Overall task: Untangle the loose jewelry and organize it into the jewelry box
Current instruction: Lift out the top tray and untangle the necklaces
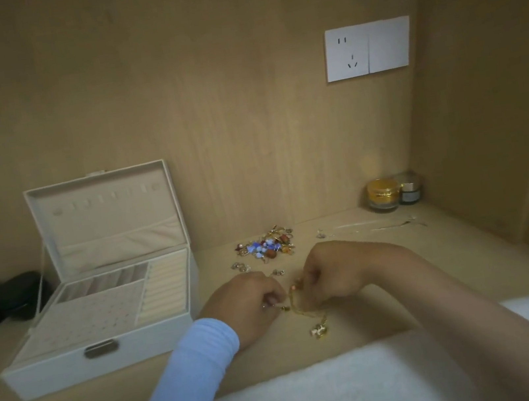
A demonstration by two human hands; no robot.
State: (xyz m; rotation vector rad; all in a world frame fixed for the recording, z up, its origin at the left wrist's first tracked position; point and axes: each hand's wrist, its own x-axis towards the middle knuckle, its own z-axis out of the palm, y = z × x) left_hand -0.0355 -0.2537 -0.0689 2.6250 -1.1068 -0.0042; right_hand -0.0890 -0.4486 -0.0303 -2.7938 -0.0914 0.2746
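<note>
Both hands pinched gold chain (pixel 299 309) stretched between them: left hand (pixel 249 301) held clasp end with curled fingers, right hand (pixel 329 276) gripped other part. Pendant (pixel 319 330) showed just below hands. Tangled bead pile (pixel 268 246) sat behind. Jewelry box (pixel 74 365) stood open at left.

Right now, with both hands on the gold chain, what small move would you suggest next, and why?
Probably ease the hands apart: the left hand and right hand each pinch the chain, which looks bunched between them, its pendant resting on the desk. It seems too tangled for the open box.
</note>
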